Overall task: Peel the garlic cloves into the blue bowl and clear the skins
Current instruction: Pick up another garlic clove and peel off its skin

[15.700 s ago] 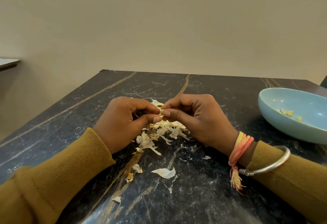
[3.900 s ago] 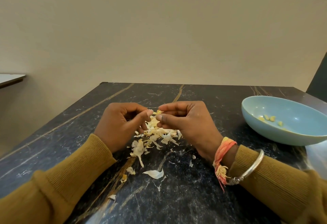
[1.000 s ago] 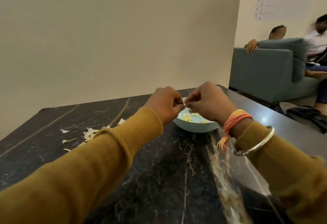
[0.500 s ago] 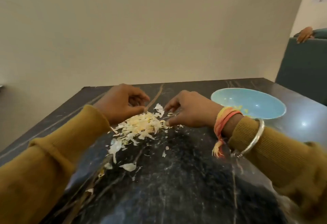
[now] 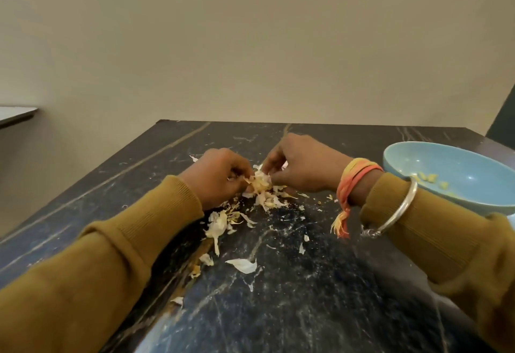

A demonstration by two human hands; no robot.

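Note:
A heap of pale garlic skins (image 5: 262, 188) lies mid-table on the black marble top (image 5: 306, 311). My left hand (image 5: 216, 178) and my right hand (image 5: 301, 167) close in on the heap from both sides, fingers curled and pinching a bunch of skins between them. Whether a clove sits inside the bunch is hidden. More loose skins (image 5: 220, 223) trail toward me. The blue bowl (image 5: 457, 199) stands at the right edge and holds several peeled yellow cloves (image 5: 426, 177).
Single skin flakes (image 5: 242, 264) lie scattered on the near part of the table. A beige wall stands behind the table's far edge. A grey ledge (image 5: 15, 114) juts out at the far left, and a dark panel shows at the far right.
My hands went from over the bowl back to the skin heap. They have drawn together and gathered skins into a tighter bunch.

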